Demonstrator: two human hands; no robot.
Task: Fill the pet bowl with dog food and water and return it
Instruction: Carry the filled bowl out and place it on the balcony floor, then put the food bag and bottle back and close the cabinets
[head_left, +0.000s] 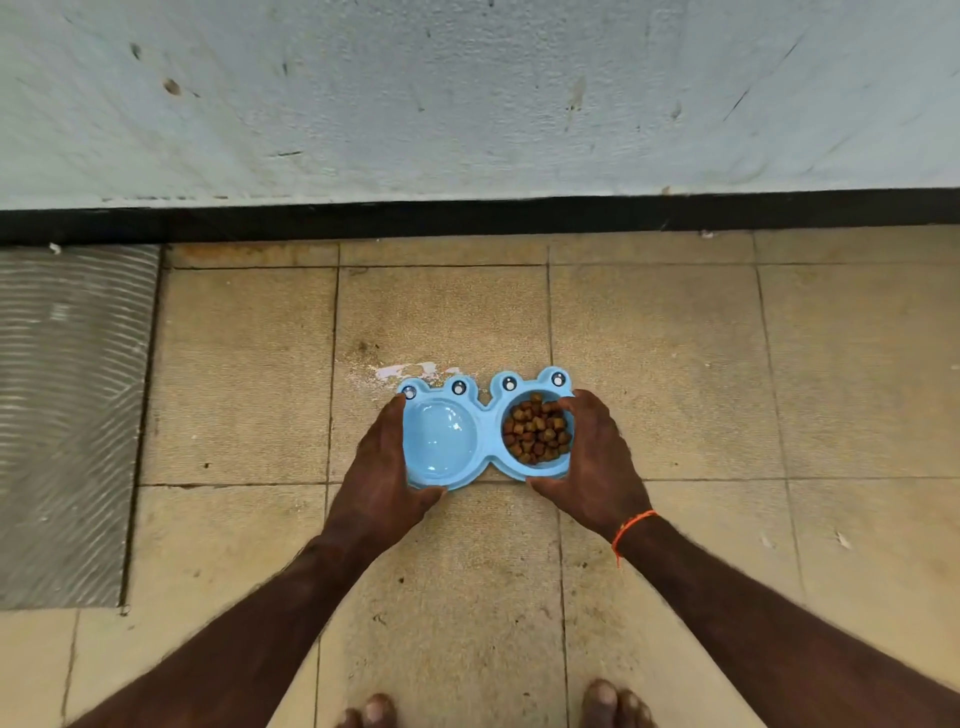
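Light blue plastic double pet bowl (488, 447), frog-shaped with four googly eyes along the far edge, sits low over the beige tiled floor (675, 364), near the wall; can't tell if it's touching the floor or just above it. Both hands on it. Left hand (384, 467) grips the left end: fingers run up along the outer left side, thumb curls under the near edge. Right hand (597, 462) grips the right end: fingers wrap over the far right rim, fingertips touching the edge of the food compartment, thumb tucked at the near edge.

Left compartment holds clear water (441, 441), surface shiny. Right compartment holds brown chunky dog food kibble (537, 434), heaped, filling most of the well.

Thin orange thread bracelet (631, 527) on the right wrist. Bare forearms come in from the bottom corners. Bare toes (613, 701) visible at the bottom edge, both feet, on the tiles.

Behind the bowl: pale grey-blue painted wall (467, 93), scuffed and marked, with a black skirting strip (467, 218) along its base. White flaky paint patch (405, 370) on the tile just beyond the bowl's far left edge. Grey ribbed mat (67, 415) lies on the floor at far left, well apart from the bowl, blurred.
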